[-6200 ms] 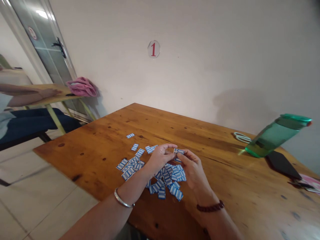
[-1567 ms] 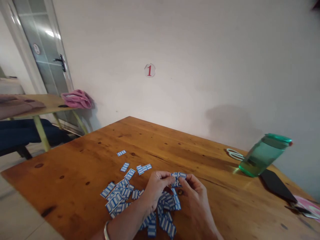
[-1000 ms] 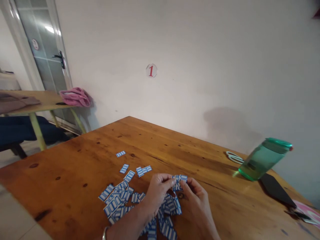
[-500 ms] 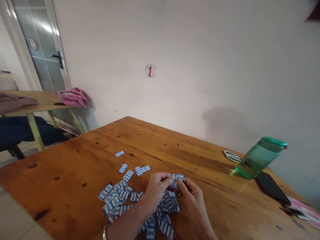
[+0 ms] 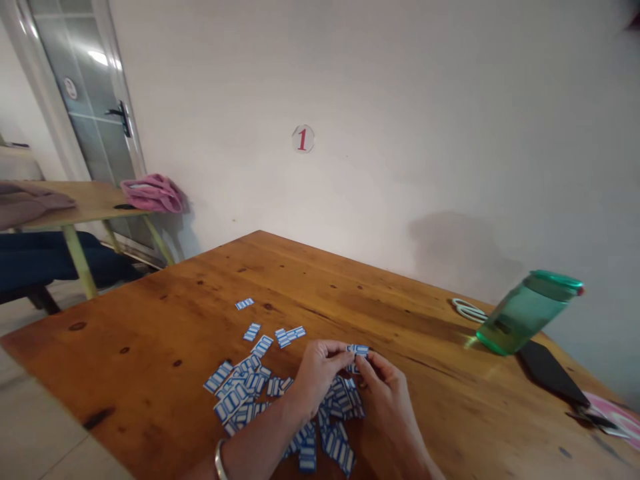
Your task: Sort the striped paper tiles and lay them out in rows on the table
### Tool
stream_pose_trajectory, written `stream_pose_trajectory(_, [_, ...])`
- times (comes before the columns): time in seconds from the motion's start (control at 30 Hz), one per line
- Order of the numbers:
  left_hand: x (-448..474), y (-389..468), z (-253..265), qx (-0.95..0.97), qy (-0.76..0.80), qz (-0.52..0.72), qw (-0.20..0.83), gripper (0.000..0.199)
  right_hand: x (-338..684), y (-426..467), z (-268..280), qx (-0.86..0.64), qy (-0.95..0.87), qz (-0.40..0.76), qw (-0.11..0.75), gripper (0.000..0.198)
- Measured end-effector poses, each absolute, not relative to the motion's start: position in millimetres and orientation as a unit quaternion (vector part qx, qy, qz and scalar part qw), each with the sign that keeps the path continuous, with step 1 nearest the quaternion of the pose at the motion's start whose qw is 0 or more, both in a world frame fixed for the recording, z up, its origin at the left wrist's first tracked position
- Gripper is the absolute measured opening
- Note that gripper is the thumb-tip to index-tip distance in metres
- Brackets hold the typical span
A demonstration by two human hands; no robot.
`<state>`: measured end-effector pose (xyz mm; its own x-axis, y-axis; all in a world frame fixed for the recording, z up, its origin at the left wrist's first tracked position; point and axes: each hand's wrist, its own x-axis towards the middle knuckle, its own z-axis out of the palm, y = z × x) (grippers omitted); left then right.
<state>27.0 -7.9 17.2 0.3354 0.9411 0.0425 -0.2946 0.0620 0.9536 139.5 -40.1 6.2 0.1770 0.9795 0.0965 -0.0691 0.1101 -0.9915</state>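
Between my two hands is a small sheet of blue-and-white labels [image 5: 358, 349], raised a little above the table. My left hand [image 5: 320, 373] pinches its left edge with thumb and fingertips. On the other side, my right hand [image 5: 390, 390] grips the right edge, its thumb laid across the front. A loose heap of similar label sheets [image 5: 233, 400] spreads over the wood to the left, and more label sheets [image 5: 343, 399] lie below my hands. My left forearm covers part of the heap. A silver bangle [image 5: 220, 460] circles that wrist.
A green bottle [image 5: 530, 313] stands at the right beside a black phone-like slab [image 5: 550, 373], a white coiled cable [image 5: 467, 309] and keys [image 5: 593, 419]. The wooden table [image 5: 175, 320] meets a white wall [image 5: 380, 167]. Pink cloth [image 5: 153, 193] lies on another table.
The view has shifted slightly, so the things on the table appear a little further right and higher. Both hands still hold the label sheet, with the left fingers now covering more of it.
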Motion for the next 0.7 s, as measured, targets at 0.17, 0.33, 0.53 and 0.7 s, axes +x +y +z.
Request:
stream_pose_trajectory(0.17, [28.0,-7.8,18.8,0.451,0.341,0.484,0.667,0.031,140.0,-40.9,10.5,-0.509,-0.499,0.415,0.565,0.033])
stream_pose_trajectory(0.33, [28.0,-9.1,17.8,0.468,0.335,0.478,0.663,0.028,142.1,-38.7,4.4,-0.519,-0.548,0.360,0.548,0.031])
stream_pose_trajectory(0.53, [29.1,-7.5,15.1,0.462,0.335,0.481,0.665,0.020,140.5,-42.1,3.1,-0.522,-0.553,0.332,0.558,0.029])
stream_pose_trajectory(0.7, [26.5,-10.4,20.2,0.435,0.374,0.506,0.645,0.014,140.9,-42.1,4.0,-0.519,-0.539,0.363,0.555,0.027])
